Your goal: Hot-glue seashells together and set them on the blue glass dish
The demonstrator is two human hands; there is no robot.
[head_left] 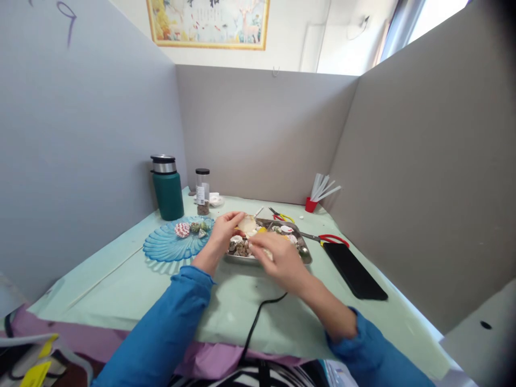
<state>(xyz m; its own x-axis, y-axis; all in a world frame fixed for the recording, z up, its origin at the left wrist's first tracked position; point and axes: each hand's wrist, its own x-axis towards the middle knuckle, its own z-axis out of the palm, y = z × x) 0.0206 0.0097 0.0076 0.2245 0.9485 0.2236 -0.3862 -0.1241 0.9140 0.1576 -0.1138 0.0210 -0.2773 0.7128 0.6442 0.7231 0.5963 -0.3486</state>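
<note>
My left hand (226, 231) pinches a pale, flat seashell (247, 223) between thumb and fingers, above a metal tray (252, 261). My right hand (278, 257) is just to the right and a little nearer me, its fingers closed and bent towards the shell. A small pale piece seems to be at its fingertips, but its kind is hidden. The tray holds many shells, some dark, some white or pinkish. On a blue scalloped glass plate (161, 244) to the left lie a red-and-white striped shell (181, 230) and several greenish shells (195, 228).
A green bottle (167, 193) and a clear jar with a black lid (202, 192) stand at the back left. Pliers (284, 217), red-handled scissors (334, 239) and a black phone (355, 271) lie to the right. A red cup (310, 205) holds white sticks. A black cable (258, 317) crosses the front edge.
</note>
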